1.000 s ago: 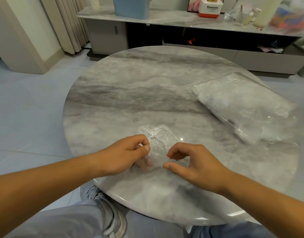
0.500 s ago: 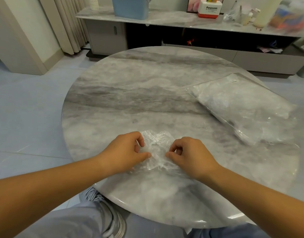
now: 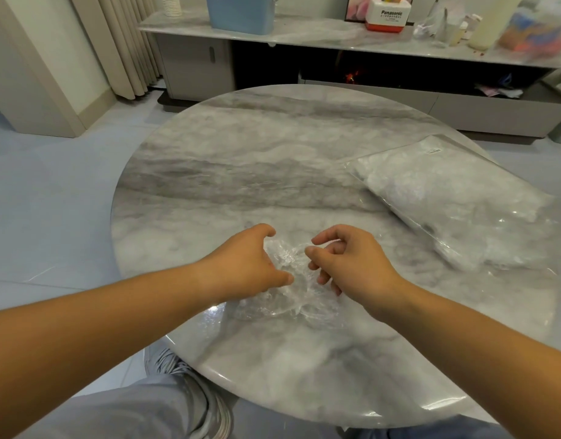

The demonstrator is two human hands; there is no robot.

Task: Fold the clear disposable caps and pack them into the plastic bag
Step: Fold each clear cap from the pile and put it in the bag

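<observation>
Head view, clear cap [image 3: 287, 259] between left hand [image 3: 244, 267], right hand [image 3: 355, 264], curled fingers [image 3: 328, 231] gripping it

The table [image 3: 272, 172] is showing grey-and-white marble veining, the cap [image 3: 288, 293] and bag [image 3: 447, 201] are looking clear, the bin [image 3: 241, 11] is showing pale blue, the box [image 3: 388, 15] white over red, and the blurred packet [image 3: 532, 30] perhaps orange.

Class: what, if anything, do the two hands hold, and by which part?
Both hold the clear cap on the table: the left hand grips its left side, the right hand pinches its right edge.
</observation>
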